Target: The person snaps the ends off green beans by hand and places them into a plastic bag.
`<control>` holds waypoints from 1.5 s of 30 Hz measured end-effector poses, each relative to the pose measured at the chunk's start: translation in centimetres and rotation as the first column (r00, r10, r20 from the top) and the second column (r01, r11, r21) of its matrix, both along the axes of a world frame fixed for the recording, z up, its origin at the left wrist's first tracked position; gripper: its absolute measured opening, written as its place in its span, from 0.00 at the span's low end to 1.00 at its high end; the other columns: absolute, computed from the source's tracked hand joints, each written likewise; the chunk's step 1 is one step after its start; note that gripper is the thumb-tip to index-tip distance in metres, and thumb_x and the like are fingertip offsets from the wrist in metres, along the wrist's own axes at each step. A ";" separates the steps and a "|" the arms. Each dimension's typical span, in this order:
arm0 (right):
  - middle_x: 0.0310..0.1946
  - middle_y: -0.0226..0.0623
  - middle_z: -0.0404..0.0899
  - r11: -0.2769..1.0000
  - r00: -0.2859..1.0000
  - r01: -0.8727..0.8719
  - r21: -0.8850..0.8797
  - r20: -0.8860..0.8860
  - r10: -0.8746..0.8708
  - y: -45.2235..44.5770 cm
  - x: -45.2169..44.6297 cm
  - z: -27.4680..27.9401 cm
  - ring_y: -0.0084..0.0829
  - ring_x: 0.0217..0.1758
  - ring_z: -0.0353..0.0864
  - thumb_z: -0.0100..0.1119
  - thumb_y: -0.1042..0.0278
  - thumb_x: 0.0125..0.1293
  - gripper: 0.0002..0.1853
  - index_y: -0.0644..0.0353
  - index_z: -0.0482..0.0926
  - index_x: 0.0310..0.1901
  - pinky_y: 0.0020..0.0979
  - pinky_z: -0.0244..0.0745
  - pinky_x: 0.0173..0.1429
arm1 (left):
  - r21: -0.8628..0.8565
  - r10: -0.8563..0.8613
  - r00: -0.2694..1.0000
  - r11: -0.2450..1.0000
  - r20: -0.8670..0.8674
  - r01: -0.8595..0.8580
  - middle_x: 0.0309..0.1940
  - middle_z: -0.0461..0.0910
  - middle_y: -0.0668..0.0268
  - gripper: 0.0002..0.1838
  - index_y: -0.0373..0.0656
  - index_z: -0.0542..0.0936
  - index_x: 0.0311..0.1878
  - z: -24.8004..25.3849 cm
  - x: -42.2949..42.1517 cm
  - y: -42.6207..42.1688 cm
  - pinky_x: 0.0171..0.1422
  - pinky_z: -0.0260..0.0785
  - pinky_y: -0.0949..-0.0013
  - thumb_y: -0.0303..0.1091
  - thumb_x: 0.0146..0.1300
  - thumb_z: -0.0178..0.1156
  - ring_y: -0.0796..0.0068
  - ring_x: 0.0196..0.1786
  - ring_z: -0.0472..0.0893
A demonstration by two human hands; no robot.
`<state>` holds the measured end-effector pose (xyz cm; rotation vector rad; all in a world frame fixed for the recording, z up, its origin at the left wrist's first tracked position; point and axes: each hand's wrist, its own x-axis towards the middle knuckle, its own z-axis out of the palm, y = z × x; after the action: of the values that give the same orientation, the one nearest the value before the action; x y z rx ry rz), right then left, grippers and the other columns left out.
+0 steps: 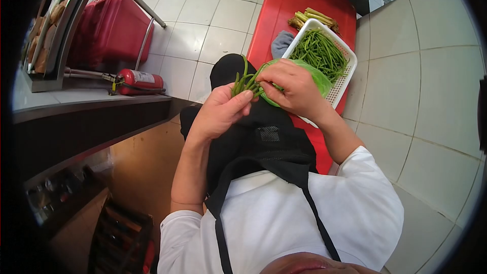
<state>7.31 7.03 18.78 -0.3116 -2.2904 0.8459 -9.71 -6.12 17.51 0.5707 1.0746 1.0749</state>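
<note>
Several green beans stick up from my left hand, whose thumb presses them against the fingers. My right hand pinches the other end of the beans, close beside the left. Just beyond the right hand, a white plastic basket holds a heap of long green beans. A bright green plastic bag lies over the near side of the basket, partly hidden by my right hand and forearm.
The basket stands on a red bench along a tiled wall. Behind it lie a bundle of pale stalks and a grey cloth. To the left are a fire extinguisher, a red bin and a metal rack.
</note>
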 end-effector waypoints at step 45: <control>0.36 0.41 0.82 0.970 0.965 0.223 -0.098 0.166 -0.205 0.5 3.7 0.3 0.41 0.39 0.82 0.66 0.77 0.57 0.09 0.61 0.84 0.42 0.36 0.76 0.44 | -0.014 -0.051 0.988 0.998 0.144 0.053 0.24 0.74 0.74 0.18 0.38 0.80 0.44 -1.8 -1.2 -1.3 0.24 0.51 0.83 0.46 0.75 0.53 0.90 0.20 0.62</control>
<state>11.00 7.48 19.08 -0.6864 -2.3002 0.8699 -10.89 -7.42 15.67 0.4967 0.9381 1.0435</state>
